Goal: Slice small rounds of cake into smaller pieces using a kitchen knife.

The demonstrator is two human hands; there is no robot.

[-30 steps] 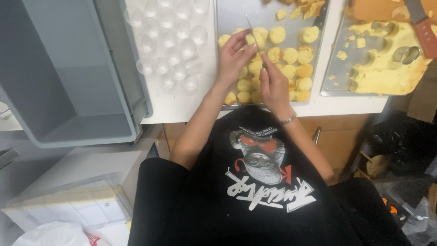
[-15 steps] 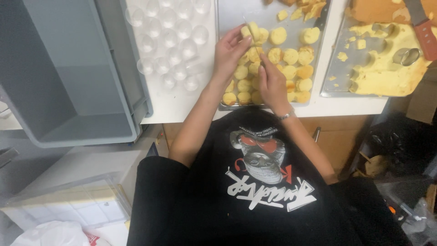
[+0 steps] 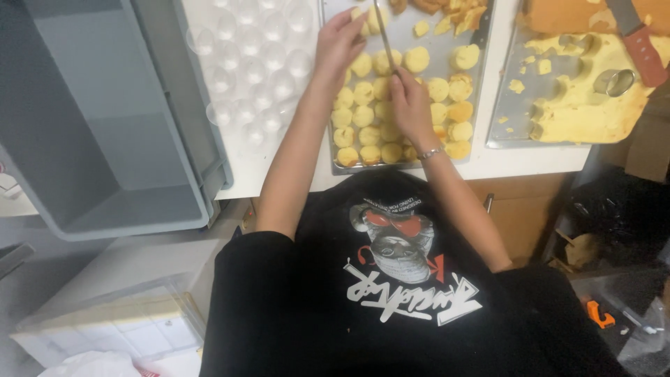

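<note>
I'm slicing a cake round (image 3: 364,21) at the tray's (image 3: 481,150) far edge, left hand (image 3: 340,43) pinching it, right hand (image 3: 410,98) clamped on the knife (image 3: 384,36), needing a steady, level cut next.

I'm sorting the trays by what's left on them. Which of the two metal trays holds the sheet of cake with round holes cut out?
The right-hand tray, beside the one under the hands: it carries the yellow cake sheet with a ring cutter; the other holds cut rounds.
</note>
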